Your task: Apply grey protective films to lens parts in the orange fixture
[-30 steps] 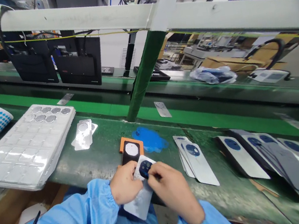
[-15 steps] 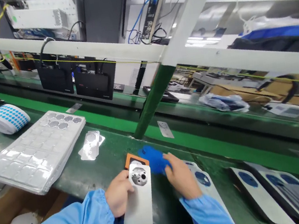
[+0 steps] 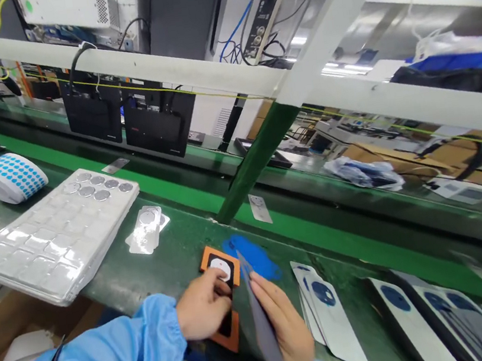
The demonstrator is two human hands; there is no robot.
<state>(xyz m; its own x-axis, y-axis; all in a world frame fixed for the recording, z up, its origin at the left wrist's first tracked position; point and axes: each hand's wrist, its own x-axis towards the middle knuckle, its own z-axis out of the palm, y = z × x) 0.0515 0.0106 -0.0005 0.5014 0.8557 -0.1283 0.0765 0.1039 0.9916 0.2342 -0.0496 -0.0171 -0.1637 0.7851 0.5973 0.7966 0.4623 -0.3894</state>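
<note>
Fixture as ref. Right hand grips a thin panel nearly edge-on, just right of fixture. Left hand is over the fixture, fingers parted, fingertips at its white disc; can't tell if pressing. Blue patch beside fixture, panel stack farther right, clear tray well left.
</note>
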